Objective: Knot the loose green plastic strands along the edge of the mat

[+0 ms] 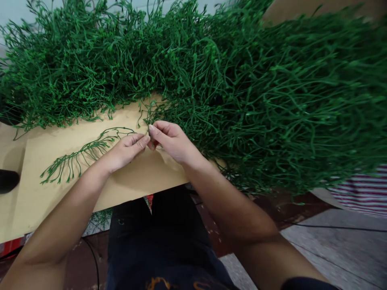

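My left hand and my right hand meet fingertip to fingertip above a cardboard-coloured sheet. Between the right thumb and fingers is a thin dark green plant stem. The left thumb and fingers are pinched together right beside it; what lies between them is mostly hidden. A loose green sprig of artificial plant, with many thin branchlets, stretches leftward over the sheet behind my left hand. Its right end passes close to the left fingers, and I cannot tell whether they hold it.
A large heap of green artificial sprigs spans the back and right side. The tan sheet covers the work surface, its front edge near my lap. A black object stands at the left edge; striped cloth shows at right.
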Tool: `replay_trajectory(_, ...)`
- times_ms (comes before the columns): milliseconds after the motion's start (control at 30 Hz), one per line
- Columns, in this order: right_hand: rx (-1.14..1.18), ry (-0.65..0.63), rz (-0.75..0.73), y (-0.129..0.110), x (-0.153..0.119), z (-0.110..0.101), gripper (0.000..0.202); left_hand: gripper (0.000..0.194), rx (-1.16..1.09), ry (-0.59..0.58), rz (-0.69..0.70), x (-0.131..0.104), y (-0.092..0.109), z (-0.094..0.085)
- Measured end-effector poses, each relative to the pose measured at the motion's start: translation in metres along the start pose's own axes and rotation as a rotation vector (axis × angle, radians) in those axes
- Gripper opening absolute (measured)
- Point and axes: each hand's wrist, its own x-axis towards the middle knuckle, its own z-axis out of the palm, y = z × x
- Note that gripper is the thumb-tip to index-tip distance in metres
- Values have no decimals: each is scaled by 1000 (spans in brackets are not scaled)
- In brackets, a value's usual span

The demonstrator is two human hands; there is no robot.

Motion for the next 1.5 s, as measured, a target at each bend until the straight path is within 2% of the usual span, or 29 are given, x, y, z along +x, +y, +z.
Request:
replay_trajectory(67, -21, 14, -21, 1, 0, 3, 52, 50, -14, 14, 10, 0, 1, -1)
replay_trajectory(267, -20, 80, -18, 3, -1, 10, 55, 31, -30, 137, -11, 2, 5, 2)
replay_trajectory(433, -74, 140, -53, 2, -1, 10, 55, 17, -96, 142, -32, 3, 0, 2)
replay_trajectory(533, -97, 139, -85, 2, -1, 10, 54, 11, -199, 80, -74, 3, -2, 2)
replay_trajectory(667, -55, 136, -42, 3, -1, 10, 53, 21, -331, -77, -62, 0, -1, 3)
replay_trajectory(800, 104, 25, 42, 3, -2, 8, 54, 32, -241, -190, 60, -4, 3, 3)
replay_trajectory(933, 267, -127, 109, -5, -6, 8, 52, 41, -87, -234, 140, -8, 7, -2)
replay_trajectory(1067, 370, -124, 101, -13, -8, 16, 53, 41, -157, -254, 113, -14, 12, -6)
replay_trajectory(1167, 361, -53, 71, -13, -1, 14, 53, 35, -144, -251, 156, -18, 20, -3)
replay_trajectory(1267, 232, 129, 6, -8, 9, -1, 50, 24, -30, -425, 204, -19, 28, 8)
replay_trajectory(1333, 157, 266, -53, -6, 14, -17, 46, 22, 3, -494, 145, -16, 27, 15)
replay_trajectory(1433, -38, 453, -155, -4, 16, -49, 39, 25, -88, -315, 25, -9, 18, 16)
replay_trajectory(1500, -369, 501, -259, -7, 16, -78, 31, 27, -205, -183, -8, -5, 10, 12)
